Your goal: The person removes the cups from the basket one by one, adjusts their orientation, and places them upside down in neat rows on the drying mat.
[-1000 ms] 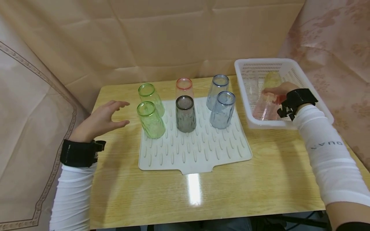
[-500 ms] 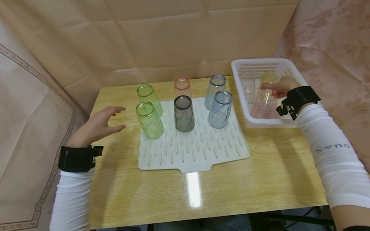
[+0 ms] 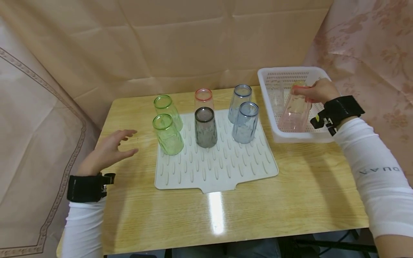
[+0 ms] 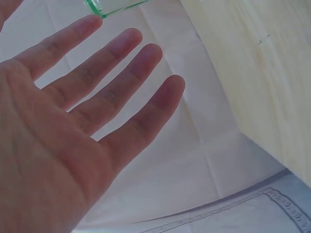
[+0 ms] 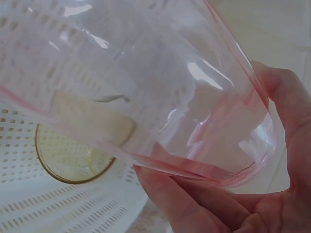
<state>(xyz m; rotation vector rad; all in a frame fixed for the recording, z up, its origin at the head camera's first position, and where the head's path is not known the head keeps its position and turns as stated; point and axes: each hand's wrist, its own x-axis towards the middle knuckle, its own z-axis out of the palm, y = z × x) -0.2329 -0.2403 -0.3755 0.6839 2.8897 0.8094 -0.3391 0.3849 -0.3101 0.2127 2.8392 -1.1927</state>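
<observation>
My right hand (image 3: 322, 91) grips a pink see-through glass (image 3: 293, 116) by its upper end, over the white basket. In the right wrist view, thumb and fingers close round the glass's thick, rounded end. A yellow glass (image 5: 63, 155) with a brown-looking rim is behind it in the basket, partly covered. My left hand (image 3: 108, 152) hovers over the table's left side, fingers spread and holding nothing. Nearest to it are two green glasses (image 3: 169, 138) on the ribbed white mat (image 3: 216, 175), apart from the fingers.
The white basket (image 3: 300, 137) stands at the back right and also holds a clear glass (image 3: 276, 98). A dark grey glass (image 3: 206, 130), a red-rimmed glass (image 3: 204, 100) and two blue glasses (image 3: 246, 125) stand on the mat. Cloth (image 3: 180, 46) hangs behind the table.
My right hand has risen a little with the pink glass, which now stands higher in front of the yellow one. My left hand has drawn slightly back towards the table's front.
</observation>
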